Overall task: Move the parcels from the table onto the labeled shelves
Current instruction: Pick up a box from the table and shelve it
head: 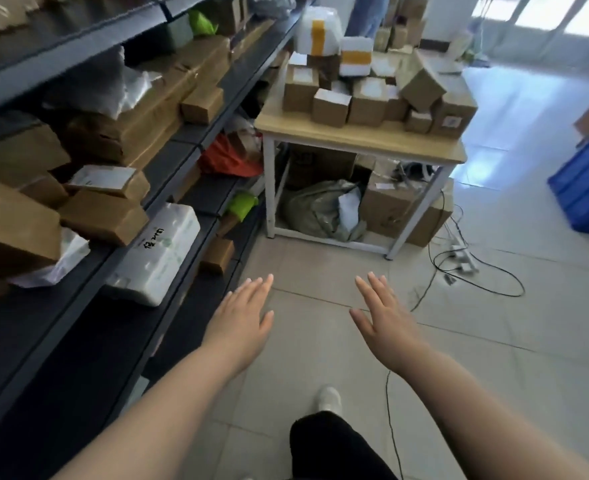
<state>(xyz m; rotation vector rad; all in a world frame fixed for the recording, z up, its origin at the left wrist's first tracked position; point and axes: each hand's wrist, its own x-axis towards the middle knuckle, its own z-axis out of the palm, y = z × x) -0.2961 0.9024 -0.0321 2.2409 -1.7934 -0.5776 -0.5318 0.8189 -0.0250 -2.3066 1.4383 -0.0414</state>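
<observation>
A light wooden table [355,142] with white legs stands ahead, piled with several brown cardboard parcels [331,107] and two white parcels with orange tape [355,57]. Dark metal shelves [168,199] run along the left, holding brown boxes [102,216] and a white wrapped pack [158,254]. My left hand [243,315] and my right hand [383,311] are stretched out in front of me above the floor, fingers straight, holding nothing. Both are well short of the table.
Under the table lie a grey bag [321,209] and cardboard boxes [397,209]. Black cables and a power strip [463,259] trail on the tiled floor right of the table. A blue crate [587,188] stands at the far right. My foot [327,398] is on the floor below.
</observation>
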